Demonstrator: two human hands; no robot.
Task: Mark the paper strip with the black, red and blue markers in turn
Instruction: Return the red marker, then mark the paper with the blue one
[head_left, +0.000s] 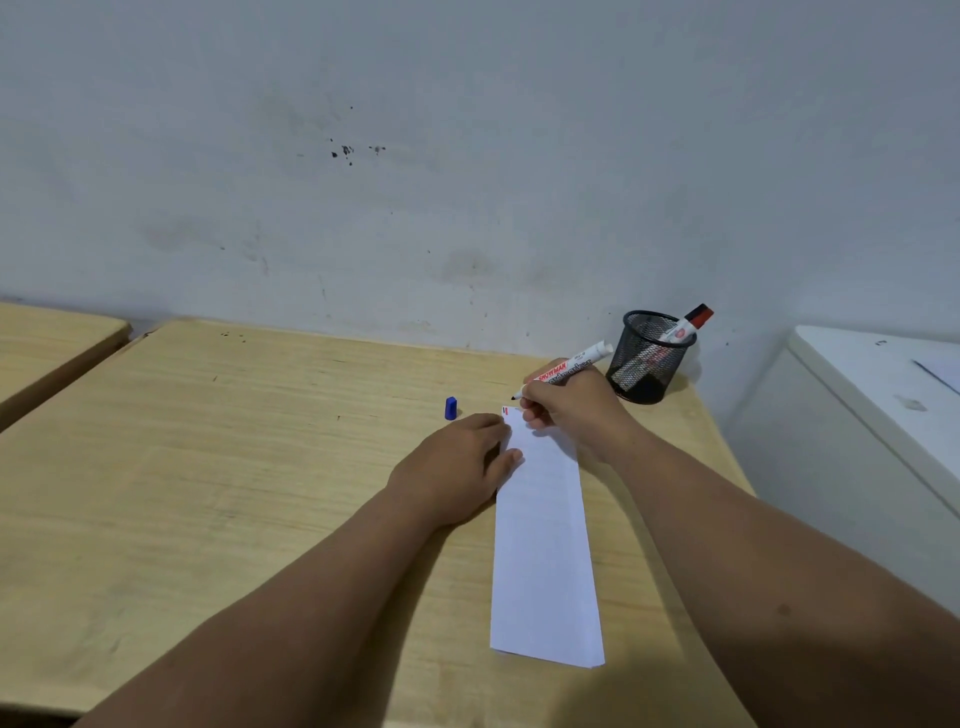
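A long white paper strip (543, 551) lies on the wooden desk (234, 467), with a small red mark near its far left corner. My left hand (457, 467) rests flat on the strip's far left edge. My right hand (571, 410) grips an uncapped white marker (569, 370), whose dark tip hovers just beyond the strip's far end. A blue cap (451, 408) stands on the desk, left of the strip. The red marker (688, 323) sticks out of the black mesh cup (649, 358).
The mesh cup stands at the desk's far right corner, close to the wall, with other markers inside. A second wooden desk (47, 343) sits to the left. A white cabinet (872, 415) stands on the right.
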